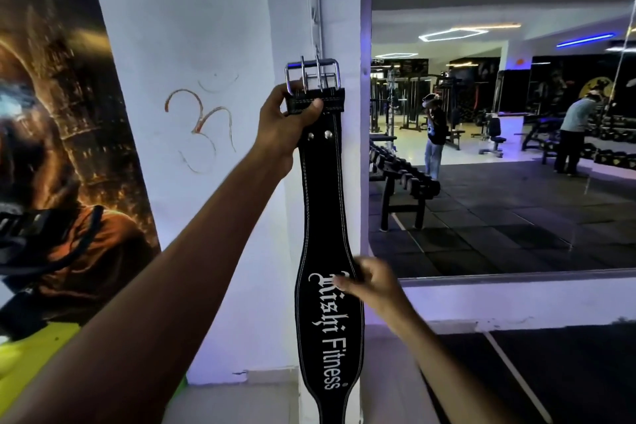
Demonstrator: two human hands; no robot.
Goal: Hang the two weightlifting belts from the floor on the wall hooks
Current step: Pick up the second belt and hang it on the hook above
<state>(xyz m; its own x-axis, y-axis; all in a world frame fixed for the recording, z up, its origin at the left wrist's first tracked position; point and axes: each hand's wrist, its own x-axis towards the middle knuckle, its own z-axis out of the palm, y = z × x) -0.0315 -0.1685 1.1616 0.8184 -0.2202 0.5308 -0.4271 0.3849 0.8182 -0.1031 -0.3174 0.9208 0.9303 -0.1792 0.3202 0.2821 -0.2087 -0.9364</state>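
A black weightlifting belt (pixel 323 217) with white "Fitness" lettering hangs straight down against the white pillar. Its steel double-prong buckle (pixel 312 76) sits right at the lowest hook of a vertical metal hook rail (pixel 317 14); whether the buckle is over the hook I cannot tell. My left hand (pixel 289 120) grips the belt just under the buckle. My right hand (pixel 370 277) pinches the belt's right edge at its wide middle part. A second belt is not in view.
A dark poster (pixel 58 134) covers the wall at left. To the right of the pillar a large wall mirror (pixel 499 148) reflects a dumbbell rack (pixel 399 175), benches, machines and two people. Black rubber floor mats (pixel 568 372) lie at lower right.
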